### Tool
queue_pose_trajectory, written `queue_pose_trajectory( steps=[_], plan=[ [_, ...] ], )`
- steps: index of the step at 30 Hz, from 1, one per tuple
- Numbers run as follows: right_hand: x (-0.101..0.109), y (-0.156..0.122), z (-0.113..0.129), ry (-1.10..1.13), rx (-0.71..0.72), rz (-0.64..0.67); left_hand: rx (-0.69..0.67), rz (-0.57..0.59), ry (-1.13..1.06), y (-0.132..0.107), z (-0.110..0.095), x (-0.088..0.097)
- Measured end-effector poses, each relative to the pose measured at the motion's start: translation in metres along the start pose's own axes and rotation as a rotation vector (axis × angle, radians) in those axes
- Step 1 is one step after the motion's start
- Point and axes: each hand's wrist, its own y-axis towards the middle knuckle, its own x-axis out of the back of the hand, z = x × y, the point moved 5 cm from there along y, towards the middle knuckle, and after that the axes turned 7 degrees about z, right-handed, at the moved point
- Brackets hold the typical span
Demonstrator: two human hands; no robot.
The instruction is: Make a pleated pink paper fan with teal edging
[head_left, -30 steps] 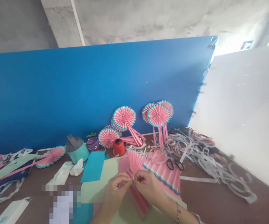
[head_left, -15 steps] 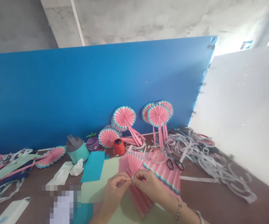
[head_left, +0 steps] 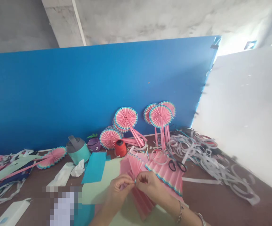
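Observation:
My left hand (head_left: pixel 118 191) and my right hand (head_left: pixel 150 186) meet at the middle of a pleated pink paper fan (head_left: pixel 136 164), each pinching it with closed fingers. The fan's upper half spreads out above the fingers and its lower half (head_left: pixel 142 204) hangs below them. It is held over a pale green sheet (head_left: pixel 98 188) on the brown table (head_left: pixel 211 201). A second pleated pink piece with a teal edge (head_left: pixel 167 175) lies just right of my hands.
Finished round pink fans on sticks (head_left: pixel 160 117) lean against the blue board (head_left: pixel 79 94). Black scissors (head_left: pixel 177 165), a red thread spool (head_left: pixel 120 148), a teal tape roll (head_left: pixel 78 151), a purple pot (head_left: pixel 93 144) and a heap of white paper strips (head_left: pixel 209 157) lie around.
The hands stay pinched at the fan's middle with only small finger shifts; the fan's upper half sits slightly lower and more closed.

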Motion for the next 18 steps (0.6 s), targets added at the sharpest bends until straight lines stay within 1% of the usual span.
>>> queue_pose_trajectory(
  steps=[4,7,10,13,18],
  plan=[
    [0.002,0.001,-0.001,-0.033,0.017,-0.013,0.024,-0.011,0.033,-0.001,-0.001,-0.001],
    [0.003,0.001,0.003,-0.073,0.055,0.003,0.079,-0.023,0.024,-0.002,-0.001,-0.001],
    [0.004,0.001,0.005,-0.089,0.071,0.008,0.167,-0.019,-0.037,-0.002,0.004,-0.003],
    [0.004,0.001,0.004,-0.107,0.082,-0.016,0.242,-0.033,-0.085,-0.002,0.012,-0.005],
    [0.004,-0.001,0.004,-0.187,0.112,-0.05,0.285,-0.067,-0.12,-0.001,0.017,-0.007]
  ],
)
